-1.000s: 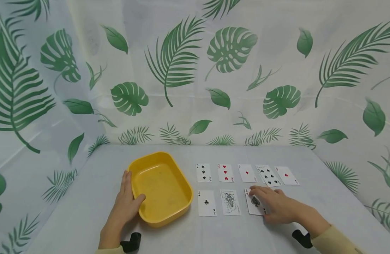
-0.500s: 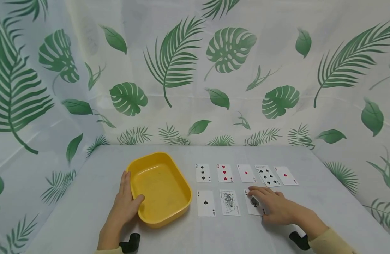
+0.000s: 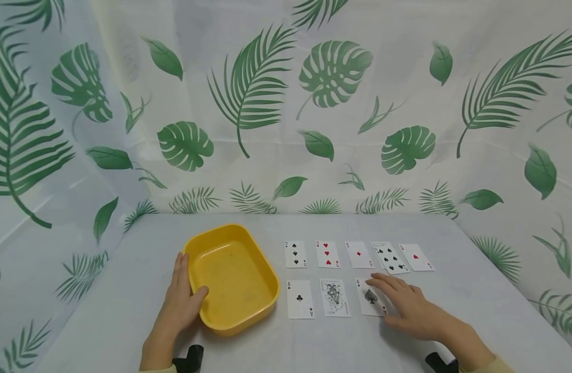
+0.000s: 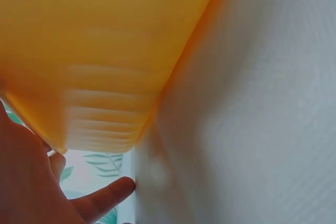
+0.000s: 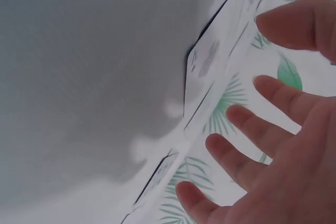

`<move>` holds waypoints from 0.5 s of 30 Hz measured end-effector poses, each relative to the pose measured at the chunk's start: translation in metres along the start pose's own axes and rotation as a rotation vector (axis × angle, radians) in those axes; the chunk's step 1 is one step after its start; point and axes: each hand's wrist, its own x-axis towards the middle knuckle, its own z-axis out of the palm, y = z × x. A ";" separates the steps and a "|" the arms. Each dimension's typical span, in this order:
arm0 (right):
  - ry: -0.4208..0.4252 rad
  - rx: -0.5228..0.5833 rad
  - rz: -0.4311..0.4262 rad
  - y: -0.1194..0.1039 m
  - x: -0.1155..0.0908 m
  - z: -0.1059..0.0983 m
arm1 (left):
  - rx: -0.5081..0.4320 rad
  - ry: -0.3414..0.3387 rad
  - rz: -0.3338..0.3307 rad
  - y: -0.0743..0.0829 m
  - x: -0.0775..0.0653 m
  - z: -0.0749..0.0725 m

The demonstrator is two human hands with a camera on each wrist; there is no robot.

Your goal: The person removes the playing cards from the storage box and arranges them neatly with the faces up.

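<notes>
My left hand (image 3: 180, 300) holds the left side of a yellow plastic tray (image 3: 270, 305), thumb over the rim and the other fingers along the outer wall. In the left wrist view the tray's ribbed side (image 4: 105, 108) fills the upper left. Just above the ace of spades (image 3: 367, 298) hovers my right hand (image 3: 413, 311), its fingers spread and holding nothing. The right wrist view shows a gap between those fingertips and that card (image 5: 202, 64). Left of it lie a joker (image 3: 334, 298) and an ace of clubs (image 3: 299, 299), face up.
Behind is a row of face-up cards: three of spades (image 3: 295, 254), three of hearts (image 3: 327, 254), ace of diamonds (image 3: 359, 254), a spade card (image 3: 391, 258) overlapping another, and ace of hearts (image 3: 416, 257). A leaf-print sheet (image 3: 262, 176) rises behind the white table (image 3: 341, 347).
My right hand has lifted off the ace of spades and its fingers have spread. The left hand stays on the tray. The whole view has shifted slightly.
</notes>
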 end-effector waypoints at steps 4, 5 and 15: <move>0.059 -0.022 0.027 -0.006 -0.009 0.003 | 0.004 0.001 0.025 -0.001 0.002 -0.003; 0.076 -0.032 0.033 -0.007 -0.011 0.003 | 0.011 0.008 0.033 -0.001 0.002 -0.004; 0.332 -0.135 0.024 -0.015 -0.024 -0.017 | 0.172 0.578 0.230 0.020 -0.020 -0.016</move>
